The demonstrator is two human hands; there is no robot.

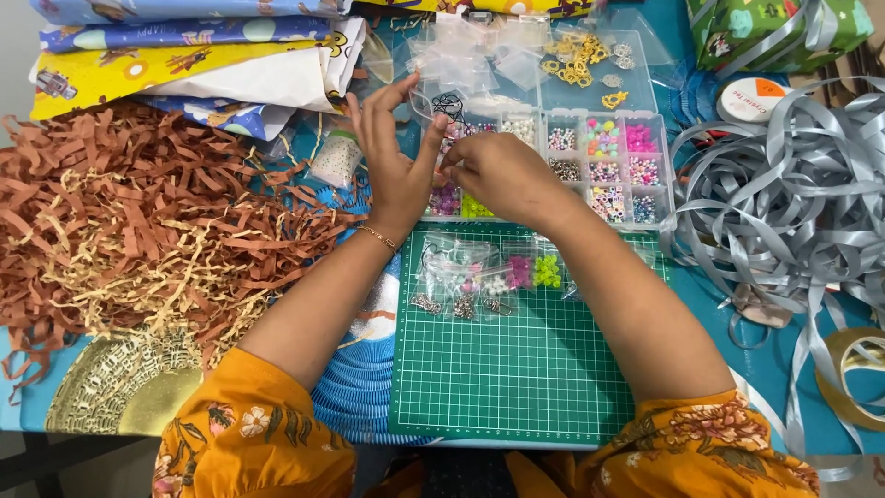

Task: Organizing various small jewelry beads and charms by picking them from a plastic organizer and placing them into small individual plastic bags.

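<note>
1. Right now: both hands meet over the clear plastic bead organiser (645,198), far centre of the tabletop; threading step, I'd judge.
2. Left hand (395,166) grip: thumb and forefinger pinched on a thin dark cord (449,104), other fingers spread.
3. Right hand (502,175) grip: curled; contents hidden, cannot tell.
4. Next move needs fine alignment.
5. Small glossy beads; gridded green cutting mat (516,369) near; crinkled brown paper shred (138,221) left.
</note>
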